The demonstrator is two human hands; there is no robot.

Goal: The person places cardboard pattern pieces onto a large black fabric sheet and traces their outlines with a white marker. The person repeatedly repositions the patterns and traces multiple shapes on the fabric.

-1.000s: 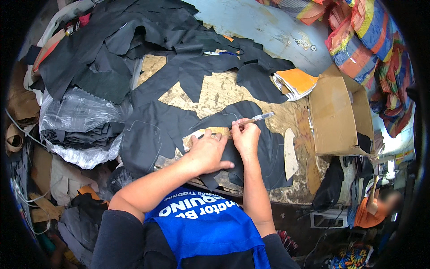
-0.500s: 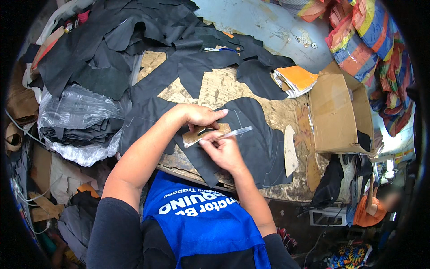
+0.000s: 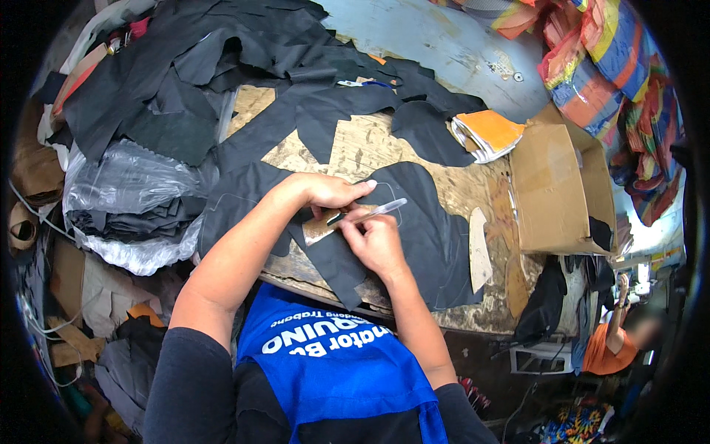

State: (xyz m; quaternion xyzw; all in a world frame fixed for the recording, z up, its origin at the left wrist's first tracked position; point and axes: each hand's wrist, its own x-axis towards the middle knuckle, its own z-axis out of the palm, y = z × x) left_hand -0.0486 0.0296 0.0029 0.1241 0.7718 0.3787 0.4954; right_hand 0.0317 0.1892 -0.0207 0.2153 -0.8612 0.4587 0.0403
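Observation:
A clear-barrelled pen is pinched in my right hand, its dark tip end pointing left toward a small tan pattern piece. That piece lies on a black leather-like sheet marked with thin pale outlines. Over the piece's upper edge rests my left hand, fingers bent down and holding it, thumb stretched to the right. The left fingertips are partly hidden behind the hand. To the right lies a pale curved pattern piece at the sheet's edge.
Black material scraps pile up across the far left of the worn wooden board. A plastic bag of black pieces sits left. An orange-and-white folded bundle and cardboard box stand right. A person in orange is beyond.
My right hand has shifted slightly right, and the pen has tilted more steeply. My left hand stays in place. The person in orange has raised a forearm.

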